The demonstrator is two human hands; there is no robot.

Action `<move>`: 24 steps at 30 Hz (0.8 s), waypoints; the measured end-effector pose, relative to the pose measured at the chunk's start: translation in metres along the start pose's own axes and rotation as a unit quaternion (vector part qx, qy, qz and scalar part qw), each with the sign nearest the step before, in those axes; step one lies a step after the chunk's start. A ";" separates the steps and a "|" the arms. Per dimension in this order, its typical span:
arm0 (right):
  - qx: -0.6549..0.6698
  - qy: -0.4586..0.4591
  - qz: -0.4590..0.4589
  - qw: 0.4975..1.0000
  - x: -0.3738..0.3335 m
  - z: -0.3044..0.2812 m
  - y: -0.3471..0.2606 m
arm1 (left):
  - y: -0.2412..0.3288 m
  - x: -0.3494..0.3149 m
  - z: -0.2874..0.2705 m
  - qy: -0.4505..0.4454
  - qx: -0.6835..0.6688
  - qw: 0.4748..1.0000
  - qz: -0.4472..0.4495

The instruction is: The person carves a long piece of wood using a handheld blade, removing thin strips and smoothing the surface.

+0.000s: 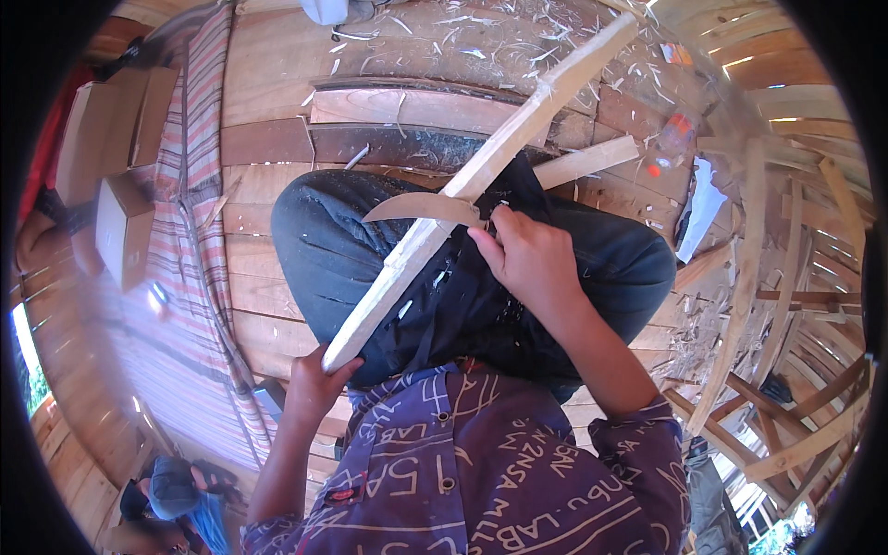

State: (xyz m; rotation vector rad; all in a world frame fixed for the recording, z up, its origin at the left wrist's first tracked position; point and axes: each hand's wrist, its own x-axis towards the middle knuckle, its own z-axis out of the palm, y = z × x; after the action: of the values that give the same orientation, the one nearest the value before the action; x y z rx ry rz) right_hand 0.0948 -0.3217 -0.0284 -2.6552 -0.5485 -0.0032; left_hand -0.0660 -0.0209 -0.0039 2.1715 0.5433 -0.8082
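Head view: one long, pale, rough-hewn wooden stick (506,141) crosses the dark-trousered legs (319,227), long axis running lower left to upper right. The left hand's (316,379) fingers grasp its lower end; the right hand's (535,257) fingers grip one curved metal knife (416,207), tip leftward. Pale shavings (449,46) litter the brown plank floor (264,282).

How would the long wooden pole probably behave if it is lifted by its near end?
Probably stiff, since the wooden pole is thick and shows no visible sag. Likely front-heavy, because most of its length extends beyond the left hand. It may resist rolling, as its hewn sides look flat and angular.
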 end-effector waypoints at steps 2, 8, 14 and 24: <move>-0.030 0.015 -0.001 0.999 0.009 0.004 0.010 | 0.005 0.000 0.002 -0.008 -0.017 0.999 -0.034; -0.102 0.057 -0.054 0.992 0.032 0.013 0.031 | 0.007 -0.004 0.010 0.003 -0.049 0.998 -0.031; -0.106 0.073 0.081 0.988 0.051 -0.002 0.063 | -0.007 -0.007 0.017 0.006 -0.084 0.996 -0.033; -0.034 0.064 0.170 0.983 0.040 -0.045 0.070 | -0.002 0.001 0.013 0.004 -0.040 0.999 0.026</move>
State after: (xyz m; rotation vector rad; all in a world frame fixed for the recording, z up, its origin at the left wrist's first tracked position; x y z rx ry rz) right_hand 0.1623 -0.3829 -0.0130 -2.7567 -0.0499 -0.0912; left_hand -0.0711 -0.0295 -0.0122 2.1066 0.5131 -0.7383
